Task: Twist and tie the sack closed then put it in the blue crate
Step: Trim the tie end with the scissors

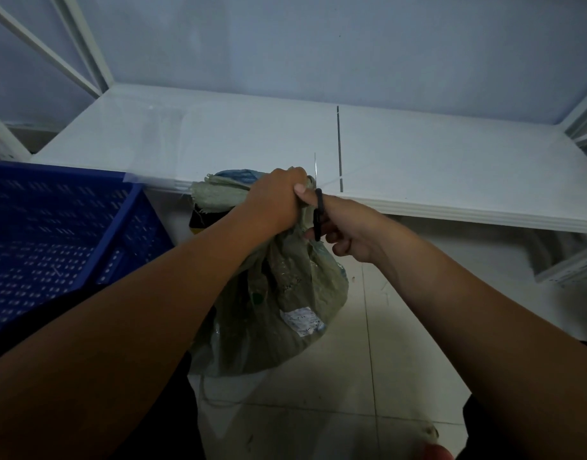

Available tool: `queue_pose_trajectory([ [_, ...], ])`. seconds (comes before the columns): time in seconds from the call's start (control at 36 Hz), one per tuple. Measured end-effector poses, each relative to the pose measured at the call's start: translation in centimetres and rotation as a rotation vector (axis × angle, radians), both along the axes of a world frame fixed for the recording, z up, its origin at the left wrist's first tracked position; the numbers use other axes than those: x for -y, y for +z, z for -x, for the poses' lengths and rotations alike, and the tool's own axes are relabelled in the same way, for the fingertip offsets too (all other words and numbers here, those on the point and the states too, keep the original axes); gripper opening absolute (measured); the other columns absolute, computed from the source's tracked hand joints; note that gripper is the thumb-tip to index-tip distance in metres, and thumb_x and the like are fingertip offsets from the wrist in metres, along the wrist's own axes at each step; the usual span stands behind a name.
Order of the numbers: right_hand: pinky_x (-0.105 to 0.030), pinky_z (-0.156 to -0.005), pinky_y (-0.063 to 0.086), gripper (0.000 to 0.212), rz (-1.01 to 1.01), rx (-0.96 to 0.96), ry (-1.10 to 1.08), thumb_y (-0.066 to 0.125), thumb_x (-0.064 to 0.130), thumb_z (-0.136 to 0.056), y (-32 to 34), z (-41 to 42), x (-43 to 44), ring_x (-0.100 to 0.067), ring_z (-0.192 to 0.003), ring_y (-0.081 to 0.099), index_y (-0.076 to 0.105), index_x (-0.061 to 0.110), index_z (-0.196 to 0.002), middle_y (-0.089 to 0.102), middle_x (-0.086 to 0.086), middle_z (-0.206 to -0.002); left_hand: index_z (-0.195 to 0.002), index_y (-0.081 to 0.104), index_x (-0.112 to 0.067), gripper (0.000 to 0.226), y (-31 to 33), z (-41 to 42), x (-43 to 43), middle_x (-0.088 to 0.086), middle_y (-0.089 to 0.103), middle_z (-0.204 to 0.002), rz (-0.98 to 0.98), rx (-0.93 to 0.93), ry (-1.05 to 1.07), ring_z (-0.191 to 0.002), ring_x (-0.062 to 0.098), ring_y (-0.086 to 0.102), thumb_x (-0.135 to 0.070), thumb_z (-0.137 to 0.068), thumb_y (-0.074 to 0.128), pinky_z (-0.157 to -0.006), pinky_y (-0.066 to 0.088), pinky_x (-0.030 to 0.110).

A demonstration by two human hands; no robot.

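I see the greenish woven sack (285, 293) hanging over the tiled floor (401, 360), its neck bunched in my left hand (279, 200), whose grip is clenched tight around the gathered fabric. My right hand (348, 230) sits just beside the neck, fingers curled, with a black band (317, 217) hooked and stretched across them against the sack. The blue crate (53, 227) stands just left of the sack, and a white shelf (418, 167) runs behind both.

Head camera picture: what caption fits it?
Left hand grips the sack by its neck; right hand stretches a band; crate beside.
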State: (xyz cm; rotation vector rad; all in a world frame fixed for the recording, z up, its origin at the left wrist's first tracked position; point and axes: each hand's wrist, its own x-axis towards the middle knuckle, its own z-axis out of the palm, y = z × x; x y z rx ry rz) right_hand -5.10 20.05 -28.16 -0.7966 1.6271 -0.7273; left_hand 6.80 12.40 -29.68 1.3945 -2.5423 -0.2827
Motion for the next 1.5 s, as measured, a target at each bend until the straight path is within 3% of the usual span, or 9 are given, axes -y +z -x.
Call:
queue_pose_trajectory([
  [0.11, -0.024, -0.044, 0.022, 0.057, 0.035, -0.074, -0.045, 0.077, 0.072, -0.067, -0.8, -0.2, 0.0, -0.010, -0.046, 0.030, 0.064, 0.020, -0.084, 0.062, -0.002, -0.066, -0.095, 0.047, -0.009, 0.013, -0.3, -0.6, 0.9, 0.005, 0.049, -0.082, 0.018, 0.020, 0.016, -0.077, 0.023, 0.052, -0.004, -0.086, 0.054, -0.061, 0.037, 0.033],
  [0.31, -0.021, -0.044, 0.022, 0.066, 0.023, 0.005, -0.019, 0.073, 0.077, -0.067, -0.6, -0.2, 0.1, -0.010, -0.052, 0.031, 0.068, 0.021, -0.102, 0.064, -0.005, -0.081, -0.089, 0.044, -0.010, 0.005, -0.7, -0.2, 0.8, 0.006, 0.052, -0.082, 0.026, -0.034, -0.040, -0.072, 0.020, 0.051, -0.007, -0.091, 0.047, -0.061, 0.032, 0.031],
  [0.42, -0.015, -0.034, 0.025, 0.069, 0.046, -0.013, -0.069, 0.079, 0.067, -0.069, -0.9, -0.2, 0.1, -0.009, -0.048, 0.036, 0.070, 0.013, -0.111, 0.058, -0.003, -0.076, -0.093, 0.047, -0.011, 0.005, -0.8, -0.5, 1.1, 0.004, 0.051, -0.084, 0.040, -0.030, -0.021, -0.075, 0.020, 0.051, -0.009, -0.089, 0.051, -0.063, 0.036, 0.032],
  [0.5, -0.021, -0.041, 0.018, 0.070, 0.062, -0.041, -0.082, 0.082, 0.069, -0.064, -1.1, -0.2, 0.3, -0.010, -0.047, 0.028, 0.072, 0.013, -0.106, 0.055, -0.002, -0.068, -0.093, 0.048, -0.012, 0.011, -0.7, -0.9, 1.9, 0.005, 0.054, -0.087, 0.024, -0.017, -0.007, -0.077, 0.022, 0.052, -0.012, -0.086, 0.056, -0.065, 0.040, 0.033],
  [0.72, -0.021, -0.044, 0.021, 0.065, 0.005, -0.001, 0.036, 0.078, 0.070, -0.069, -0.4, 0.3, 0.4, -0.008, -0.046, 0.031, 0.068, 0.017, -0.105, 0.073, -0.004, -0.078, -0.095, 0.050, -0.011, 0.008, -0.9, 0.1, 1.2, 0.004, 0.055, -0.082, 0.039, -0.002, -0.061, -0.074, 0.022, 0.055, -0.018, -0.093, 0.049, -0.064, 0.038, 0.034],
  [0.86, -0.020, -0.038, 0.020, 0.060, 0.066, -0.095, -0.080, 0.084, 0.064, -0.066, -0.8, -0.1, 0.4, -0.006, -0.033, 0.031, 0.065, 0.010, -0.087, 0.062, 0.000, -0.051, -0.101, 0.053, -0.010, 0.014, -0.7, -0.9, 2.1, 0.006, 0.057, -0.090, 0.031, 0.010, -0.030, -0.078, 0.021, 0.051, -0.017, -0.089, 0.055, -0.067, 0.041, 0.034],
  [0.94, -0.019, -0.036, 0.023, 0.066, 0.078, -0.116, -0.086, 0.085, 0.065, -0.063, -0.9, -0.3, 0.5, -0.005, -0.030, 0.035, 0.064, 0.010, -0.091, 0.061, 0.001, -0.051, -0.096, 0.050, -0.013, 0.015, -0.8, -1.1, 2.3, 0.008, 0.063, -0.093, 0.045, -0.004, -0.018, -0.077, 0.021, 0.052, -0.015, -0.085, 0.060, -0.067, 0.043, 0.035],
  [1.28, -0.023, -0.048, 0.023, 0.056, 0.040, -0.039, 0.027, 0.080, 0.062, -0.074, -0.5, -0.2, 0.0, -0.012, -0.059, 0.040, 0.070, 0.015, -0.102, 0.068, 0.002, -0.061, -0.103, 0.054, -0.011, 0.023, -1.0, -1.0, 2.7, 0.008, 0.065, -0.096, 0.083, -0.029, -0.031, -0.077, 0.020, 0.050, -0.015, -0.083, 0.064, -0.068, 0.041, 0.035],
  [1.5, -0.024, -0.053, 0.022, 0.064, 0.012, 0.066, 0.146, 0.068, 0.078, -0.071, 0.4, 0.8, 0.4, -0.012, -0.061, 0.037, 0.062, 0.024, -0.105, 0.060, -0.002, -0.074, -0.086, 0.047, -0.017, 0.007, -1.5, -0.7, 2.6, -0.004, 0.052, -0.073, 0.040, -0.079, -0.052, -0.067, 0.018, 0.053, -0.020, -0.091, 0.052, -0.059, 0.038, 0.032],
])
